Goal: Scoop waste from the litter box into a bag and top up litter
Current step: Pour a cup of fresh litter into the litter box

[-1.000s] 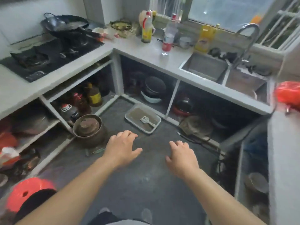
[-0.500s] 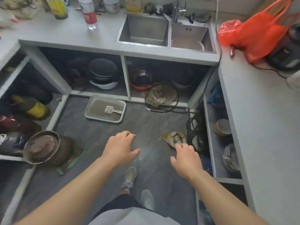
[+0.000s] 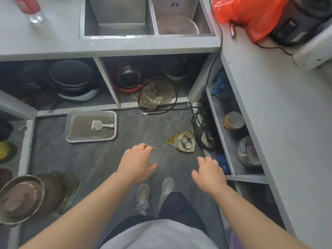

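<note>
A grey countertop (image 3: 280, 123) wrapped the kitchen corner above open shelves, over a dark grey floor (image 3: 100, 159). A double sink (image 3: 118, 32) sat far beyond both hands. The litter box (image 3: 115, 123) lay on the floor ahead and left of the left hand (image 3: 136, 162), a slotted scoop (image 3: 100, 125) resting inside. The left hand and the right hand (image 3: 209, 174) hovered loosely curled, holding nothing.

One litter box (image 3: 71, 139) holds one scoop (image 3: 100, 125). Two hands (image 3: 136, 162) hang above two shoes (image 3: 143, 196). The sink (image 3: 118, 35) has two basins; one orange bag (image 3: 251, 15) lies far right.
</note>
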Demonstrator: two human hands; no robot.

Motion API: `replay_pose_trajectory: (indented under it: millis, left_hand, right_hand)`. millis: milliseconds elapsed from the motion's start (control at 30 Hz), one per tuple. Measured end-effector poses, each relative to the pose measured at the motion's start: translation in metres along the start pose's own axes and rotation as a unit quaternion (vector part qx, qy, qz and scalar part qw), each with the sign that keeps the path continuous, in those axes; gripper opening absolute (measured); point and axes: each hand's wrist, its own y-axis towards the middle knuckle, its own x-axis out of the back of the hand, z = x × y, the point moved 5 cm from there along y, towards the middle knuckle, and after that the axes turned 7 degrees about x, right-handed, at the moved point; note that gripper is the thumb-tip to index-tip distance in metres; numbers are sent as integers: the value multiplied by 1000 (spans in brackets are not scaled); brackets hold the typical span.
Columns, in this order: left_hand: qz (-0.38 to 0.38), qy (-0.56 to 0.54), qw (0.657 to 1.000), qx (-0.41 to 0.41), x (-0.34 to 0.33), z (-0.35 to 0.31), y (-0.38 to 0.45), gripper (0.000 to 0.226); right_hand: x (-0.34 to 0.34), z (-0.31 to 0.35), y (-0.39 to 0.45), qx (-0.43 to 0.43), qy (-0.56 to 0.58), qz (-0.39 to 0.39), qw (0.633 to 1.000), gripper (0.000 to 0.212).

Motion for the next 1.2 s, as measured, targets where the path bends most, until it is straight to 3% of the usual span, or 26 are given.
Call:
replay_pose_trajectory:
  millis: [633,1100,1200]
  left_hand:
    - [97,85,991,-46,26,-81,206,58]
    - [221,161,953,-129,-61,-77,356,49]
    - [241,158,949,-130,-95,-79,380,53]
  right_hand:
    - [28,-63,173,-85,120,62,987,41]
    - [-40,-69,283,-219,214,106,946,34]
    - [-66,-82,304,-233,229,103,939,41]
